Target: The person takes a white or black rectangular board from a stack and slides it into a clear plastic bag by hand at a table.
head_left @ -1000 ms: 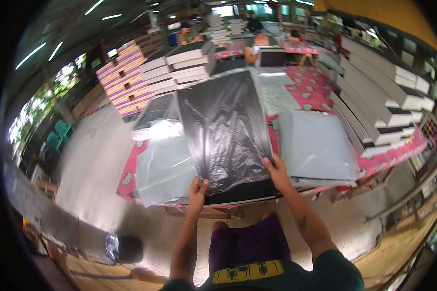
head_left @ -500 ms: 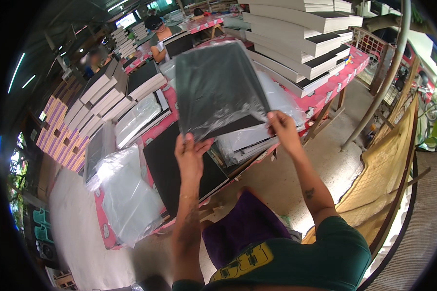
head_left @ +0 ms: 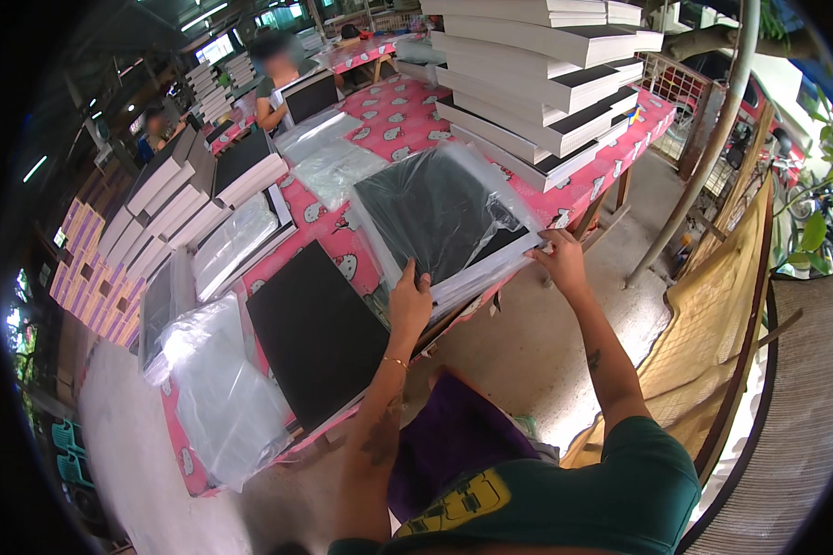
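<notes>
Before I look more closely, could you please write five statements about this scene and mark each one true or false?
1. The left hand and the right hand are both at the near side of the bagged black board. True.
2. The bare black board lies to the right of the bagged one. False: the bare black board lies to its left.
3. The pink-covered table carries a tall stack of white-edged boards. True.
4. A bracelet is on the right wrist. False: the bracelet is on the left wrist.
5. Loose clear plastic lies toward the table's left end. True.

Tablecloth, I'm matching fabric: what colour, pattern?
Pink tablecloth with white cartoon faces; clearest in the head view.
</notes>
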Available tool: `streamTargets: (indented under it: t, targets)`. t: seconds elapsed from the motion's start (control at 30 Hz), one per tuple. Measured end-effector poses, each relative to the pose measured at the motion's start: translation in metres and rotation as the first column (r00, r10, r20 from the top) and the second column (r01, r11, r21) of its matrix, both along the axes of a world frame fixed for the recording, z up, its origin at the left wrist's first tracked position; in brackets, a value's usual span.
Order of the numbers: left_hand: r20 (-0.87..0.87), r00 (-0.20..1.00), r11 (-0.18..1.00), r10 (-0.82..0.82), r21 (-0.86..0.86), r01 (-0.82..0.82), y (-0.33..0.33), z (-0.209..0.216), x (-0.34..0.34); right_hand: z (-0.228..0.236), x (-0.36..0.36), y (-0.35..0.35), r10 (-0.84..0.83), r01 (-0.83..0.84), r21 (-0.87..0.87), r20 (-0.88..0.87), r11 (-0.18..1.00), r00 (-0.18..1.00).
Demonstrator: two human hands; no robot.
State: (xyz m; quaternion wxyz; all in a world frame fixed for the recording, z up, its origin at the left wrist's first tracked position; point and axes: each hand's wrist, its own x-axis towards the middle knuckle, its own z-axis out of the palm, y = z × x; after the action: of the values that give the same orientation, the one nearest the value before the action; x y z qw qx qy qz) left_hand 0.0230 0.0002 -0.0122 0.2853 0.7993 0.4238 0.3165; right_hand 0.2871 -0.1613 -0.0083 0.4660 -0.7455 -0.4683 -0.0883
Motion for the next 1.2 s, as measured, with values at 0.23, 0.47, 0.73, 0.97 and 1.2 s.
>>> streamTargets:
  t: [0.23, 0.47, 0.73, 0.97, 1.2]
  targets:
    - [-0.137, 0.99, 0.994, -0.029, -0.111, 0.014, -0.011, 0.029, -0.007, -0.003, -0.001, -0.007, -0.18, 0.172, 0.121, 0.06, 0.978, 0.982]
    - [-0.35, 0.936, 0.998, -0.051, -0.046, 0.037, -0.037, 0.059, -0.006, 0.002, 0.007, 0.009, 0.041, -0.043, 0.015, 0.158, 0.999, 0.987]
    - [-0.312, 0.925, 0.829, 0.218, 0.559, -0.007, -0.043, 0.004, -0.024, -0.019, -0.031, 0.009, -0.082, 0.031, 0.175, 0.292, 0.984, 0.953]
    - [-0.062, 0.996, 0.808, 0.058, 0.589, -0.011, -0.06, -0.002, -0.073, -0.043, -0.014, -0.013, -0.027, 0.013, 0.049, 0.284, 0.999, 0.958]
    - [-0.006, 0.887, 0.837, 0.461, 0.336, -0.433, -0.043, 0.015, -0.356, 0.006, -0.079, -0.014, -0.029, -0.017, 0.231, 0.198, 0.973, 0.98]
